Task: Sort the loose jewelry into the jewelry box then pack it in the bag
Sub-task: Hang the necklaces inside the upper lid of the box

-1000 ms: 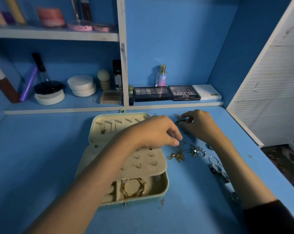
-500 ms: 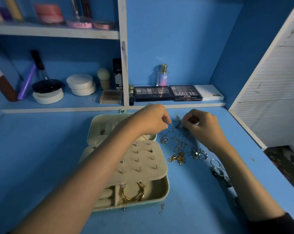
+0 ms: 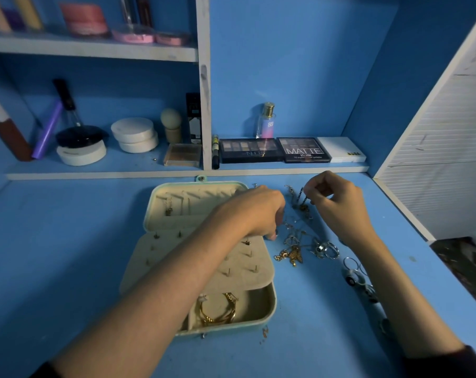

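Your right hand [image 3: 338,203] is raised just above the surface [image 3: 67,255], thumb and forefinger pinching a small dangling piece [image 3: 302,196] at the far end of the loose jewelry [image 3: 297,246]. That pile lies spread between your two hands and nearer to you, just right of the open jewelry box [image 3: 155,266]. Your left hand [image 3: 258,211] hangs over the box's right edge, fingers curled down, tips at the pile's edge; I cannot tell whether they grip anything. A gold bangle [image 3: 217,312] sits in the box's near compartment.
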`<action>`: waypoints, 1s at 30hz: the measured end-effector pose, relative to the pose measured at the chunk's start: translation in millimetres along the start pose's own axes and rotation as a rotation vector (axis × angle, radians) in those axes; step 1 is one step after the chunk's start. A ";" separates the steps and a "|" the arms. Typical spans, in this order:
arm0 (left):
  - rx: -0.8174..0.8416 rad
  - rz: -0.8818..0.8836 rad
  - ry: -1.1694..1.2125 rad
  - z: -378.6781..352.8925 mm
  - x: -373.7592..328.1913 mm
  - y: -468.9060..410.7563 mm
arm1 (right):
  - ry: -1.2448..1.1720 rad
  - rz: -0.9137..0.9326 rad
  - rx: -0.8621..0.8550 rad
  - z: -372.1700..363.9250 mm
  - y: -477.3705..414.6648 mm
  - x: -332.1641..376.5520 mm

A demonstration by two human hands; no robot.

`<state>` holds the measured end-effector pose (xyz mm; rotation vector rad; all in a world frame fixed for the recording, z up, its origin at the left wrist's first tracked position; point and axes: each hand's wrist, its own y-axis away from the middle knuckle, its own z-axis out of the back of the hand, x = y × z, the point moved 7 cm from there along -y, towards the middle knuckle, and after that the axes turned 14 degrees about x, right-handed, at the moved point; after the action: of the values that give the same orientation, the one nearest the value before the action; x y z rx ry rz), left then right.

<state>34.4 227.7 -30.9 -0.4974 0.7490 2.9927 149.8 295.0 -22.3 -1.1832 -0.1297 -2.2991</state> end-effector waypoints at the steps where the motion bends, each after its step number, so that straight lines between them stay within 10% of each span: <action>1: -0.005 -0.003 0.005 0.4 -0.5 0.7 | 0.003 -0.003 0.004 -0.2 -0.1 -0.5; 19: -0.219 -0.156 0.302 37.9 3.2 17.8 | 0.292 0.013 0.206 -14.2 -0.3 0.1; 25: -0.418 -0.185 0.424 53.8 1.9 22.7 | -0.482 0.034 0.251 -6.3 3.8 17.9; 30: -0.466 -0.187 0.510 51.9 3.8 20.6 | -0.516 0.050 0.236 -4.1 5.0 17.6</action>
<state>13.3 233.1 20.6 -1.2947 -0.0207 2.8641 141.2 282.0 -11.8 -1.5986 -0.5372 -1.8271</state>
